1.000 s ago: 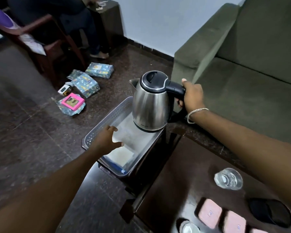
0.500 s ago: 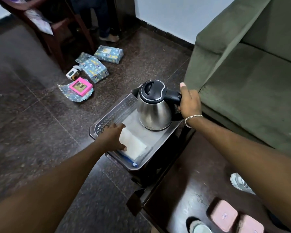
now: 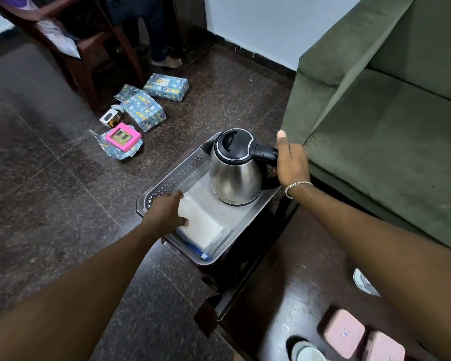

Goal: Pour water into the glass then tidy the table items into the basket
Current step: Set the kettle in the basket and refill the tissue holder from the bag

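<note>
A steel kettle (image 3: pixel 235 178) with a black lid and handle stands upright in the far end of the grey perforated basket (image 3: pixel 177 175). My right hand (image 3: pixel 292 162) is wrapped around the kettle's handle, thumb pointing up. My left hand (image 3: pixel 167 212) lies palm down on a white packet (image 3: pixel 203 225) in the near end of the basket, fingers spread. The glass (image 3: pixel 363 282) stands on the dark table (image 3: pixel 284 295) at the right, mostly hidden behind my right forearm.
Two pink square boxes (image 3: pixel 343 332) and a pale round cup (image 3: pixel 307 353) sit at the table's near edge. A green sofa (image 3: pixel 375 126) stands close on the right. Wrapped boxes (image 3: pixel 143 110) lie on the floor beyond, near a wooden chair (image 3: pixel 84 48) and a person's legs.
The kettle came down from above the basket and now rests on its floor. My left hand stayed on the white packet. The view has tilted down towards the basket.
</note>
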Available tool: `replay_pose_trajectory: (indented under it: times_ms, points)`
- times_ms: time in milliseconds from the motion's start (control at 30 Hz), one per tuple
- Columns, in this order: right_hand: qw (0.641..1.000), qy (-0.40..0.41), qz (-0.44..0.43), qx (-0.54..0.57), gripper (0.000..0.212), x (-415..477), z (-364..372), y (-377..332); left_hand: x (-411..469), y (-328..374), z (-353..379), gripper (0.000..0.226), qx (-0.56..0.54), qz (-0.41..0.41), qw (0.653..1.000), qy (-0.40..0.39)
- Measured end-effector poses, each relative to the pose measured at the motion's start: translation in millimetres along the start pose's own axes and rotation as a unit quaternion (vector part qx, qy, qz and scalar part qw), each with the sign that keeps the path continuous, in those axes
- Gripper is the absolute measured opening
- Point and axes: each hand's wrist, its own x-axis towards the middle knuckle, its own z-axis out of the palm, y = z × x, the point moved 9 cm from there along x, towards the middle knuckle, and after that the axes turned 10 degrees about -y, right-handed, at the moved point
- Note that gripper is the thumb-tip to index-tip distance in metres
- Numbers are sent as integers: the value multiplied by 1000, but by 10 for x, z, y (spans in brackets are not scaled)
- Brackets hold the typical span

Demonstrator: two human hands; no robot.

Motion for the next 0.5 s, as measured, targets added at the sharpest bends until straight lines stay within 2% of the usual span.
replay_pose_trajectory:
  times_ms: [200,300,333,367,400,467,500]
  points:
    - [999,-8,30,-33,63,-44,-44,83,-9,-142,-87,57,-109,-36,992,57]
    - [994,25,41,-93,48,-230,-179,61,-52,-163,-123,29,-137,-61,988,49]
    - [991,49,27,-118,46,-318,-236,0,-72,-151,-157,18,-135,-65,988,43]
    - [987,73,-2,-140,46,-418,-273,-101,-79,-144,-184,19,-141,-65,987,39]
    - [982,89,-43,-159,46,-535,-277,-229,-79,-135,-212,29,-145,-62,987,35]
    - [971,62,-134,-186,47,-798,-126,-481,-110,-98,-289,35,-169,-49,984,41]
    - [967,15,-170,-189,50,-928,34,-560,-140,-67,-325,33,-191,-44,980,41]
